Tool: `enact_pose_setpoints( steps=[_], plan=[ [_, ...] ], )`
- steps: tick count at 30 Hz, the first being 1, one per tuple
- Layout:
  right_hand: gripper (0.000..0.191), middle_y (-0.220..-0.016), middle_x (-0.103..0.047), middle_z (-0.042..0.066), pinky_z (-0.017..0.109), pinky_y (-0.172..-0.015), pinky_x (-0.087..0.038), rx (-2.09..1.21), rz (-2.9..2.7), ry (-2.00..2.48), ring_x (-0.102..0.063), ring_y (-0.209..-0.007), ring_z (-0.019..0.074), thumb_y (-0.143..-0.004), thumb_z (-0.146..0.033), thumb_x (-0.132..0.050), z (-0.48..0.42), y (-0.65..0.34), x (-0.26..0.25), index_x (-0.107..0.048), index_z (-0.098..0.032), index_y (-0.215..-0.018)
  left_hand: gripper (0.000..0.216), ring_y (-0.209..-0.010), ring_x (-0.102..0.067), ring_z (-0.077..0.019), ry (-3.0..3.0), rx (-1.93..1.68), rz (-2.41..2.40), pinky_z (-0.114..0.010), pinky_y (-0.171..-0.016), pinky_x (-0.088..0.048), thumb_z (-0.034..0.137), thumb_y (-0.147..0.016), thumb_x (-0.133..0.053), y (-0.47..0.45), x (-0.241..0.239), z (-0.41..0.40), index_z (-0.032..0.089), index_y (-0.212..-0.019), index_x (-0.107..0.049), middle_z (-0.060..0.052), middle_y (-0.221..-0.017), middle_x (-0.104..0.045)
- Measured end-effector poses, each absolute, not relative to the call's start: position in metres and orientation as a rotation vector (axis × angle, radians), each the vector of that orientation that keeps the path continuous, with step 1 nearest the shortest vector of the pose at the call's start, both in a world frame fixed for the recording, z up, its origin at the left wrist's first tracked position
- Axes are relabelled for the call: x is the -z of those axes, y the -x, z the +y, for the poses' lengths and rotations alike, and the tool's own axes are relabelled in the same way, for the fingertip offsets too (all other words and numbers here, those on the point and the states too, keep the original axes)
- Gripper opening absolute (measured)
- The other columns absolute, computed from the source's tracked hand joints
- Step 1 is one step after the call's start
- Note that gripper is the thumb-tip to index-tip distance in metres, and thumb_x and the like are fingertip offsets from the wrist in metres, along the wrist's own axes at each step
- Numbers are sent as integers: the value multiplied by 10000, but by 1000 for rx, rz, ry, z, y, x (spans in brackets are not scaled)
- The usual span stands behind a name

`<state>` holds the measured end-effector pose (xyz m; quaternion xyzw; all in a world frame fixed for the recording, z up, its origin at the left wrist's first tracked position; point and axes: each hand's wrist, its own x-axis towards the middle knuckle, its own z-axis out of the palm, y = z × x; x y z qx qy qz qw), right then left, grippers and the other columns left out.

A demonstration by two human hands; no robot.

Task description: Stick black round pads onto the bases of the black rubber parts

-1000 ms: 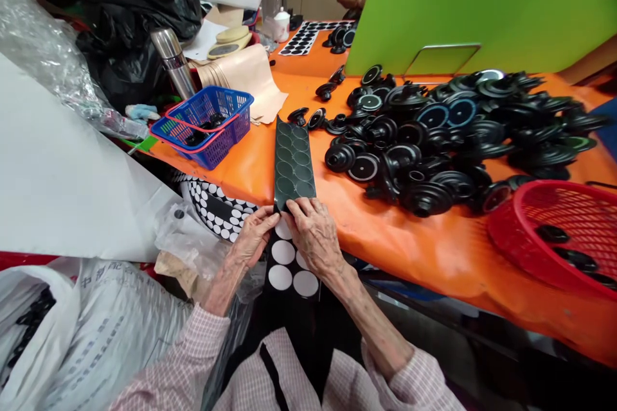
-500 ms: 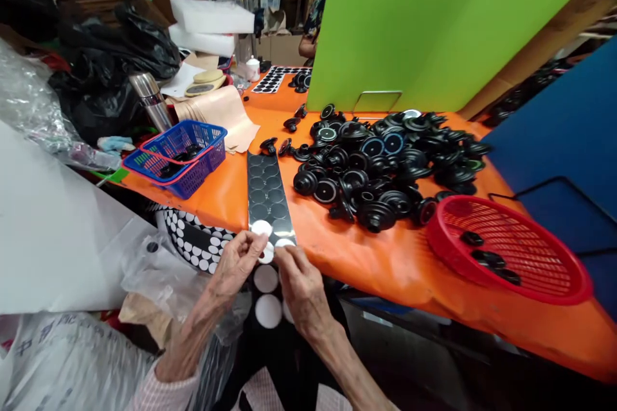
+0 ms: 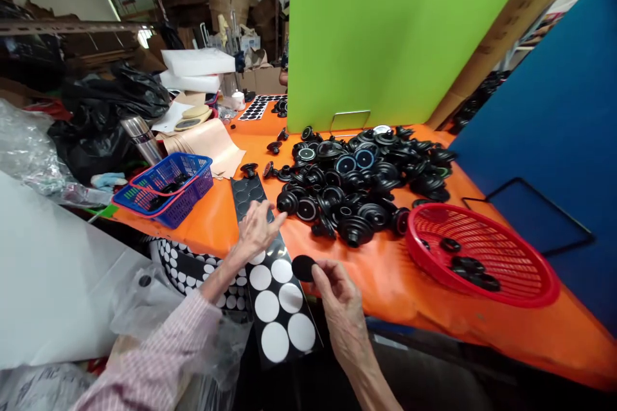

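Through the head camera I saw the right hand [image 3: 342, 302], just right of the lower centre of the frame, pinching a black disc [image 3: 303, 268] between thumb and fingers. The disc was held with its dark face showing, just beside the right edge of a long black strip [image 3: 267, 306]; I could not tell whether the two touched. The strip ran from the lower centre up onto the orange tabletop [image 3: 385, 279], its near part bearing pairs of white circles and its far part dark with round outlines. The left hand [image 3: 258, 228] was over the strip near the middle of the frame, palm down, fingers spread and apparently gripping nothing. Its fingertips pointed at the near left edge of a heap of black stepped parts [image 3: 357, 228], though I could not make out any contact. At the right of the frame I had a red basket [image 3: 418, 253] with a few black pieces inside, and left of centre a blue basket [image 3: 195, 196] with more dark pieces. Behind that one leaned a steel flask [image 3: 141, 140], and a green panel [image 3: 376, 26] stood behind the heap.
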<state>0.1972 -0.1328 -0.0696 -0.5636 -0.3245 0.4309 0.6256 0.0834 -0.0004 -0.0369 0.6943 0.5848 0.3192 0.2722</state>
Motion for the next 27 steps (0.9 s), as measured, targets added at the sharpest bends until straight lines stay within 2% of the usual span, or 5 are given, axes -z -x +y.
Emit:
enact_pose_setpoints(
  steps=[8,12,16,21,27],
  plan=[
    [310,-938,-604,55,279,-780,-484,-1113,-920,1296,-569,-940,220,-790,-533,-659,-156,-221,79,-638,-223,-796,491,-994,-583,-347,-1953,-738,1561,-412,-855,-399,494,-663,-755,-111,61,49,222,-1007,-533,-113,-968,-630],
    [283,-737,-555,-9,242,-688,-464,-1199,-823,1214,-539,-715,149,-793,-503,-678,-154,-219,77,-650,-231,-868,607,-1065,-556,-368,-1960,-767,1495,-419,-870,-391,520,-633,-763,-111,62,48,225,-1105,-518,-136,-1073,-601],
    [299,-841,-617,10,267,-731,-500,-1247,-842,1132,-593,-797,160,-818,-472,-668,-142,-220,71,-631,-237,-999,526,-1055,-560,-353,-1911,-780,1548,-416,-889,-389,450,-627,-773,-119,60,53,224,-1045,-547,-122,-1036,-604],
    [428,-1155,-617,86,423,-930,-514,-997,-917,962,-616,-1083,227,-858,-408,-614,-89,-220,65,-476,-265,-1236,526,-975,-585,-293,-1913,-882,1490,-381,-855,-420,368,-605,-770,-112,57,53,209,-1048,-534,-86,-971,-609],
    [501,-1189,-593,125,437,-950,-494,-526,-1174,1196,-595,-1057,211,-875,-279,-486,-29,-204,79,-389,-224,-1364,473,-754,-596,-180,-1644,-985,1283,-336,-762,-472,289,-574,-780,-91,53,43,199,-964,-528,-14,-819,-609]
  ],
)
